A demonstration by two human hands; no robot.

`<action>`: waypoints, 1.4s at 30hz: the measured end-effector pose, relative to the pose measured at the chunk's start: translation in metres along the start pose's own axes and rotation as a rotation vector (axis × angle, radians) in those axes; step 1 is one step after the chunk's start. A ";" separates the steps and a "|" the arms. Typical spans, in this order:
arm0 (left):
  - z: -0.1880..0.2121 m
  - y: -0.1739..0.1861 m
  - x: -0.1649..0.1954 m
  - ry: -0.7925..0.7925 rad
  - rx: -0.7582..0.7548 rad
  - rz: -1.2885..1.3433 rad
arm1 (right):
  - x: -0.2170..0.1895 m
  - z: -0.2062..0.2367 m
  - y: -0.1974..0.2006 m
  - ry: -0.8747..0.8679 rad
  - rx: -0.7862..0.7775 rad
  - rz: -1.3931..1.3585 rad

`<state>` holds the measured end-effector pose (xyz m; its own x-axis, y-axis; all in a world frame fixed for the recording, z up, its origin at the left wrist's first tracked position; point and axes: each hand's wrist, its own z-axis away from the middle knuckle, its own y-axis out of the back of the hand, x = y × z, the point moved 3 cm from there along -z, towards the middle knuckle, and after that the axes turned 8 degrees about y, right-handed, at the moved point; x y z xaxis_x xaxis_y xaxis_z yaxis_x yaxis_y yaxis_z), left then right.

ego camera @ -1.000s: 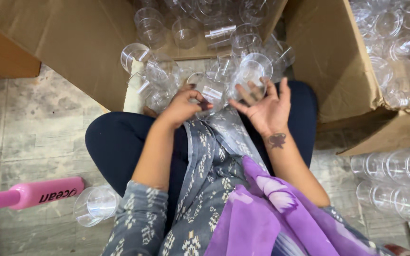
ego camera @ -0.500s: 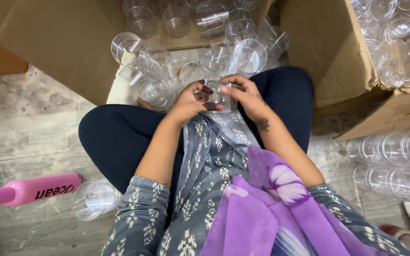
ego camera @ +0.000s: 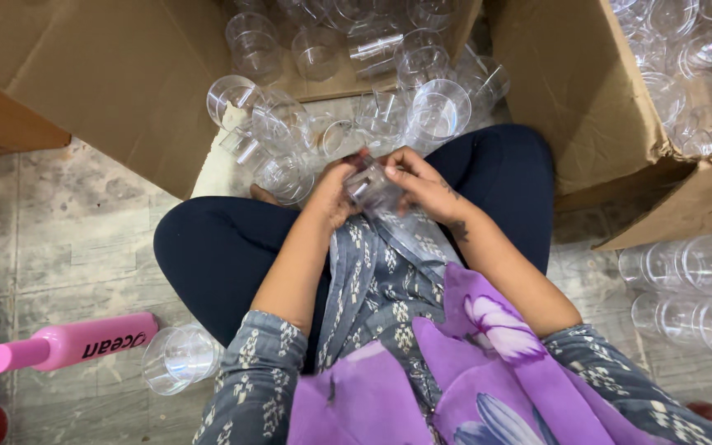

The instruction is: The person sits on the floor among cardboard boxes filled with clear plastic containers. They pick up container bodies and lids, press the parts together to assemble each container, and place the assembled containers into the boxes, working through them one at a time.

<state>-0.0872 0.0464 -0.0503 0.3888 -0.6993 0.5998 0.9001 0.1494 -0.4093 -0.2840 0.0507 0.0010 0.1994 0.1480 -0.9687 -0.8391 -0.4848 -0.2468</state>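
Note:
I sit cross-legged on a tiled floor. My left hand point(ego camera: 333, 191) and my right hand point(ego camera: 423, 183) meet over my lap, both closed around one small clear plastic cup point(ego camera: 371, 186). A thin clear plastic sleeve point(ego camera: 415, 237) trails from the cup down over my patterned top. Just beyond my hands lies a heap of loose clear plastic cups point(ego camera: 348, 107), some upright and some tipped over.
An open cardboard box point(ego camera: 92, 74) stands at the upper left, another cardboard box point(ego camera: 587, 99) full of cups at the upper right. Stacked cup rows point(ego camera: 694, 288) lie at the right. A pink bottle point(ego camera: 67, 342) and one loose cup point(ego camera: 179, 358) rest on the floor at left.
My right hand was open, fingers spread above the cups; it has closed in beside my left hand, and both now grip one cup over my lap.

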 end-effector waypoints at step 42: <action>0.021 -0.023 0.021 -0.183 -0.163 -0.098 | -0.036 0.000 -0.011 0.152 -0.006 0.017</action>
<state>-0.0954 0.0434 -0.0139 0.3435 -0.5645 0.7506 0.8976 -0.0378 -0.4392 -0.2820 0.0508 0.0385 0.2598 0.0073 -0.9656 -0.8400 -0.4916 -0.2297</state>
